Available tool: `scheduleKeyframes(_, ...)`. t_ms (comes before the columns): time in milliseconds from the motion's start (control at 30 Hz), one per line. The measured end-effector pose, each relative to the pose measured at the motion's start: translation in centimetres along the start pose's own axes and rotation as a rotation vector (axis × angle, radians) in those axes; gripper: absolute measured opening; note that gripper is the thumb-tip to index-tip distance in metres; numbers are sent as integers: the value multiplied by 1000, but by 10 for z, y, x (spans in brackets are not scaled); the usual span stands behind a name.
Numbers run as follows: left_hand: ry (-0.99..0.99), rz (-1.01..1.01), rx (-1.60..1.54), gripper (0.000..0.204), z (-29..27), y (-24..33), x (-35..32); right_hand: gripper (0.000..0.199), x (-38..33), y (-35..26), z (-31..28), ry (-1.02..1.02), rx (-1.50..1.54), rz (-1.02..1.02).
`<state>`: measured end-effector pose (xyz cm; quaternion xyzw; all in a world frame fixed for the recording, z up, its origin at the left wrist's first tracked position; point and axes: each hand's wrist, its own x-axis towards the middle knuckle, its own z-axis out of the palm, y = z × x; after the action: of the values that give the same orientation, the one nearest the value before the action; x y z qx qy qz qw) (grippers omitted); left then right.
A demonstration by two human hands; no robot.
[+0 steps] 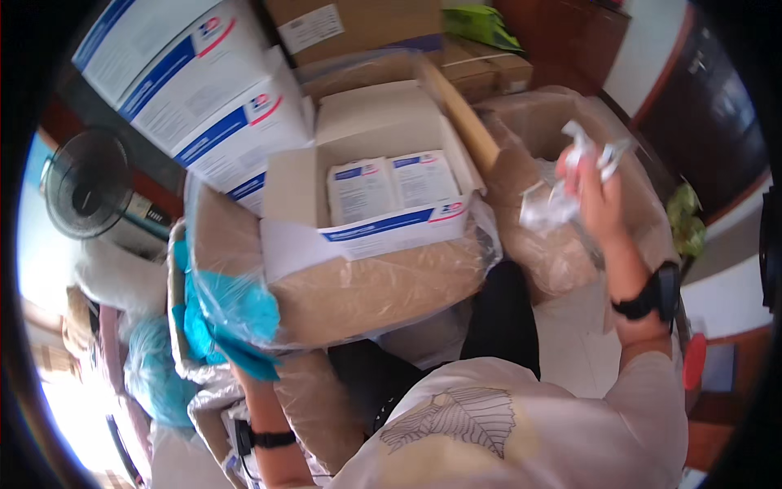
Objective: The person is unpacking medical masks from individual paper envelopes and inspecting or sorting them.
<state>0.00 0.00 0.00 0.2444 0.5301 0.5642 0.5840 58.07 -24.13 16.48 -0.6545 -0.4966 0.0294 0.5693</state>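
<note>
My right hand point(600, 196) is raised at the right, closed around crumpled white, partly see-through plastic pieces point(547, 209), smeared by motion. It is above a plastic-lined carton point(631, 175). My left hand is at the lower left, its wrist point(265, 411) showing below a folded teal piece point(247, 356) that looks like thin fabric or film. That piece hides the fingers, so their grip does not show. More teal material point(244, 306) bulges beside it. In the middle, an open white box point(399, 232) with blue stripes holds white printed packs point(361, 191) standing side by side.
The white box rests on a large plastic-lined carton point(366, 306). Stacked white-and-blue boxes point(204, 90) rise at the back left, near a fan point(88, 183). Brown cartons point(358, 33) stand behind. My legs point(505, 322) are between the cartons. A dark door point(709, 114) is at the right.
</note>
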Motion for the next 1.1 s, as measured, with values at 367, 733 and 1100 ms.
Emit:
scheduleKeyframes(367,-63,-137,-310,52,9,36,-72,30,3,60,-33,-302,-808,243)
scheduleKeyframes(733,325,234,-107,39,-53,112,175,26,-31,12,45,-656,-599,504)
scheduleKeyframes(1100,377,747,151,30,33,73,79,22,41,-35,119,-491,-129,370)
